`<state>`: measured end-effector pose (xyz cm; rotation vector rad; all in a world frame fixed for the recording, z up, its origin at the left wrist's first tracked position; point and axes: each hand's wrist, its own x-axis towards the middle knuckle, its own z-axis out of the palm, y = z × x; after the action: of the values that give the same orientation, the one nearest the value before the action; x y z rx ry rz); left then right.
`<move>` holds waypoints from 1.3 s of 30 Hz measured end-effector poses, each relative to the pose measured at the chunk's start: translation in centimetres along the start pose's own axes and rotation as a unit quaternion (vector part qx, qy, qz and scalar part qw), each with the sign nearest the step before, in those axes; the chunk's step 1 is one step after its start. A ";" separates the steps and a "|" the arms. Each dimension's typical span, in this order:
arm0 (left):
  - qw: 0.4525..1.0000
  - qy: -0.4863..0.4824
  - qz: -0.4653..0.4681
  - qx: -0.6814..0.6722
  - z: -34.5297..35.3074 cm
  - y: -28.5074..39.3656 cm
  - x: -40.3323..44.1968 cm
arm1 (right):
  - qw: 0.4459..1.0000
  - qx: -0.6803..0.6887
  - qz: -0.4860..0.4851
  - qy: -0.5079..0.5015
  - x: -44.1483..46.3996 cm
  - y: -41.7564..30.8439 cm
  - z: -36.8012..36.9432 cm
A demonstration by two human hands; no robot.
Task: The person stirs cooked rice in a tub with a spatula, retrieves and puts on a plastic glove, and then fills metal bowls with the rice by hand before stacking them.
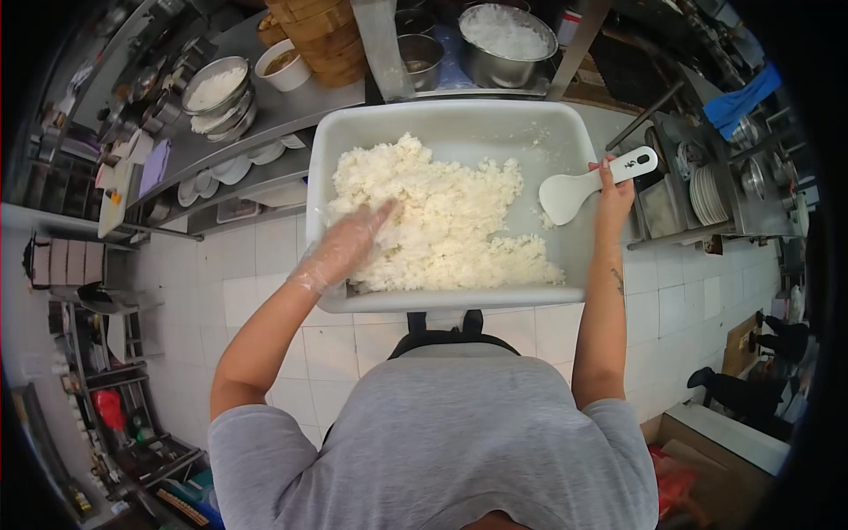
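Observation:
A white plastic tub holds a broad mound of cooked white rice, heaped mostly over its left and middle. My left hand, in a clear plastic glove, reaches over the tub's left front corner. Its fingers stretch out onto the rice, the tips partly hidden against it. At the tub's right rim, my right hand is closed around a white rice paddle. The paddle's flat blade points left over the tub's right end, apart from the mound, and its handle sticks out past my fingers.
Steel counter at back left carries stacked bowls, a white container and bamboo steamers. A metal pot stands behind the tub. Plates fill a right shelf. Other people's dark-clothed legs show at right on the tiled floor.

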<state>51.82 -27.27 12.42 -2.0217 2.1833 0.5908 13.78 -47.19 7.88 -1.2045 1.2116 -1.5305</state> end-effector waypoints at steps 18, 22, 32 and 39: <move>0.963 -0.167 0.187 0.100 -1.5 13.4 26.0 | 0.996 -0.069 -0.058 -0.014 0.2 0.7 3.2; 0.966 -0.169 0.122 0.157 1.1 15.6 26.4 | 0.993 -0.083 -0.076 -0.025 -0.1 1.2 3.3; 0.904 -0.258 0.044 0.339 4.9 10.0 17.6 | 0.996 -0.068 -0.050 -0.014 0.1 0.8 2.1; 0.985 -0.101 0.062 0.128 -5.1 0.7 10.4 | 0.998 -0.044 -0.037 -0.021 0.3 1.0 2.1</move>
<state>50.90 -38.74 13.80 -1.6348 2.1483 0.4756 15.76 -48.09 7.17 -1.3461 1.2307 -1.5100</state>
